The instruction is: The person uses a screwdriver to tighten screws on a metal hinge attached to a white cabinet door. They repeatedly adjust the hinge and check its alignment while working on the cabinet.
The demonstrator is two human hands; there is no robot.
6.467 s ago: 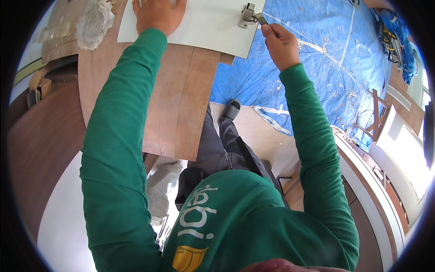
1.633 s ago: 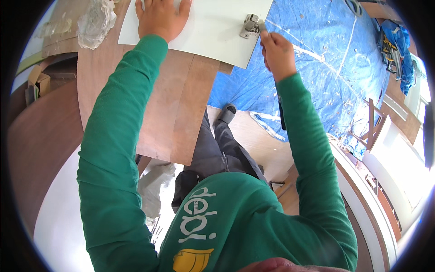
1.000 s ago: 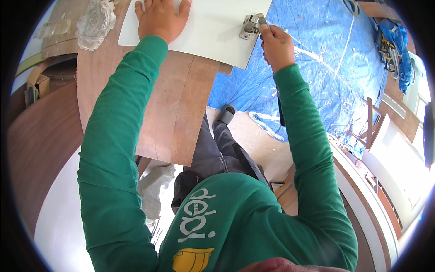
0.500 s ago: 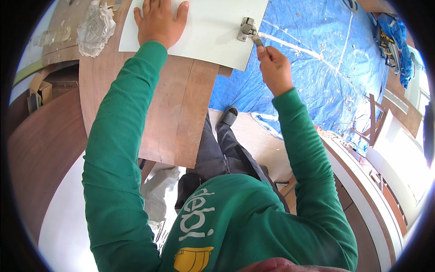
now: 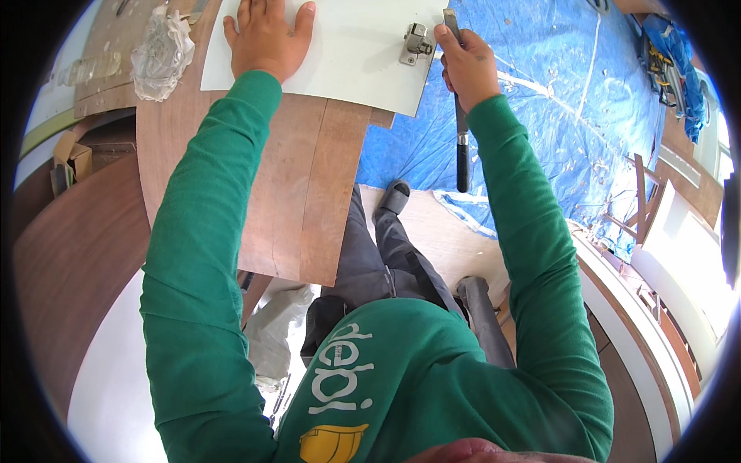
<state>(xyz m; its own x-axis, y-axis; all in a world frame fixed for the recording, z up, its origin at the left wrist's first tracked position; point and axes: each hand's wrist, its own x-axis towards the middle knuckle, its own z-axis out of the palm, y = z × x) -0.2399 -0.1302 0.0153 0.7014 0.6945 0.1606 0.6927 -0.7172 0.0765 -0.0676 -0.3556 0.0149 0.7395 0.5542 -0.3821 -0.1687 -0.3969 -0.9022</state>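
Observation:
My left hand (image 5: 265, 42) lies spread and flat on a white panel (image 5: 340, 58), which rests on brown wooden boards (image 5: 285, 177). A metal hinge (image 5: 416, 44) sits on the panel near its right edge. Just right of the hinge, my right hand (image 5: 471, 65) is closed round the flat metal blade of a long chisel-like tool (image 5: 462, 162); its tip points up past the hinge and its black handle hangs down below my fingers. Whether the tool touches the panel edge I cannot tell.
Crumpled translucent wrapping (image 5: 162, 54) lies left of the panel. A blue tarp (image 5: 563, 154) covers floor to the right, with tools in blue fabric (image 5: 671, 69) at the far right. A cardboard box (image 5: 71, 154) is at the left; my legs and sandalled foot (image 5: 395, 197) are below.
My right hand has moved up and slightly right from half a second ago, carrying the tool's tip above the hinge; the black handle now shows. My left hand stays on the panel.

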